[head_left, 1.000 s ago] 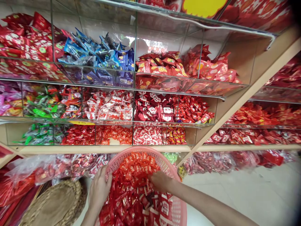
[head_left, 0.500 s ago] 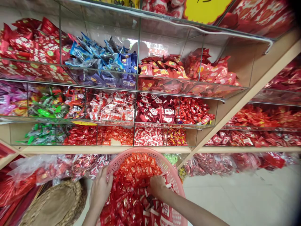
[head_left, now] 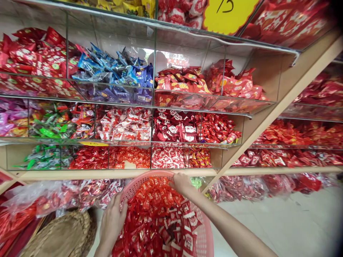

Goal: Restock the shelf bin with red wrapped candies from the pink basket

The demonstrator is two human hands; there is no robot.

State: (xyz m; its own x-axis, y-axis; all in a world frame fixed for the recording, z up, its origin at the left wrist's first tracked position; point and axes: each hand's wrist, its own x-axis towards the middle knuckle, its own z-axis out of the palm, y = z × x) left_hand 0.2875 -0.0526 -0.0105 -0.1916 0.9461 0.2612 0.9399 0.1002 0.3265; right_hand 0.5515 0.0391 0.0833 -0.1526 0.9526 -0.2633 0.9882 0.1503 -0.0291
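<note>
A pink plastic mesh basket (head_left: 204,232) sits below me, heaped with small red wrapped sweets (head_left: 157,221). My left hand (head_left: 113,223) curls over the basket's left rim, with its fingers touching the sweets. My right hand (head_left: 182,184) grips the far rim, close to the wooden shelf edge. The basket's underside and the lower part of its contents are hidden below the picture's edge.
Clear-walled display bins (head_left: 123,123) of wrapped sweets fill the wooden shelving ahead. Bags of red sweets (head_left: 61,196) hang beneath the shelf. A round woven straw mat (head_left: 57,235) lies at lower left, and a pale tiled floor (head_left: 276,221) spreads at lower right.
My right hand has left the sweets and moved up to the far rim of the basket. The view has tilted slightly, showing more of the upper shelf.
</note>
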